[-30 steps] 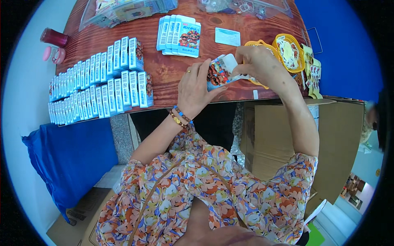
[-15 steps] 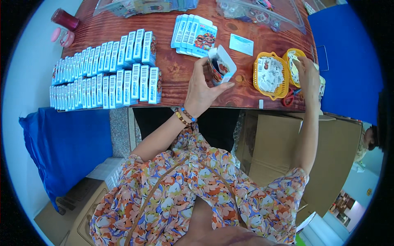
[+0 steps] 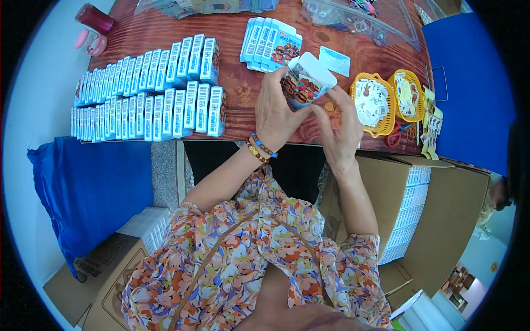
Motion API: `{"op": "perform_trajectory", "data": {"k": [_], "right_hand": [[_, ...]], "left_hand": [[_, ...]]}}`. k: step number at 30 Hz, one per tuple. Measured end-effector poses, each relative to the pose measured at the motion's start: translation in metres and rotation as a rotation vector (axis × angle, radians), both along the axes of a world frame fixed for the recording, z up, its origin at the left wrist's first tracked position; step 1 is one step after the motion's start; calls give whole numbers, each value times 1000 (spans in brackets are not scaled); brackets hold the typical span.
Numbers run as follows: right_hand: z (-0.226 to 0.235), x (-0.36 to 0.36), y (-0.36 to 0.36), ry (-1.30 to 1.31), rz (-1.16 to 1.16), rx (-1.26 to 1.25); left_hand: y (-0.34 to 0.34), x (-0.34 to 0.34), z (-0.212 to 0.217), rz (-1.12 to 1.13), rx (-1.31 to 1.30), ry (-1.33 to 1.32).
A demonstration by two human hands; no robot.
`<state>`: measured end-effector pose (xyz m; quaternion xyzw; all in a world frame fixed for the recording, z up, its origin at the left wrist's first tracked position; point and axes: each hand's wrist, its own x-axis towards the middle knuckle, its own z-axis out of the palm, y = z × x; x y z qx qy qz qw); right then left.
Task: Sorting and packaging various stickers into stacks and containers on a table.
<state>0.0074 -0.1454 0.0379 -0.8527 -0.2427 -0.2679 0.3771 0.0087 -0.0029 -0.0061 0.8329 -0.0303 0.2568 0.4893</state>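
Note:
A small open carton (image 3: 299, 95), light blue with a cartoon print and a raised white flap, is tilted up above the table's near middle. My left hand (image 3: 276, 113) grips it from the left, thumb low and fingers behind. On its right side my right hand (image 3: 343, 132) has closed in, thumb and fingers against the carton's edge. Whether those fingers also hold a small slip cannot be made out. Just beyond lie overlapping flat cartons (image 3: 270, 44) and a pale card (image 3: 334, 60). Right of my hands stands a yellow basket (image 3: 381, 131) of small printed slips.
Two rows of filled-out blue cartons (image 3: 149, 113) stand at the left. A second yellow basket (image 3: 418, 117), red-handled scissors (image 3: 393, 137) and a printed strip (image 3: 432, 132) are at the right. Clear plastic bins (image 3: 364, 25) line the back; a cardboard box (image 3: 441, 212) stands below the right edge.
My right hand has come left from the far yellow basket to the carton. The carton, still in my left hand, has shifted slightly right. The view has moved a little.

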Motion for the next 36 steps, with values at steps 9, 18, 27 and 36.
{"op": "perform_trajectory", "data": {"k": [9, 18, 27, 36], "right_hand": [[-18, 2, -5, 494, 168, 462], [-8, 5, -30, 595, 427, 477], [11, 0, -32, 511, 417, 152], [14, -7, -22, 719, 443, 373]], "left_hand": [[21, -18, 15, -218, -250, 0], [45, -28, 20, -411, -321, 75], [57, -33, 43, -621, -563, 564], [59, -47, 32, -550, -419, 363]]}}
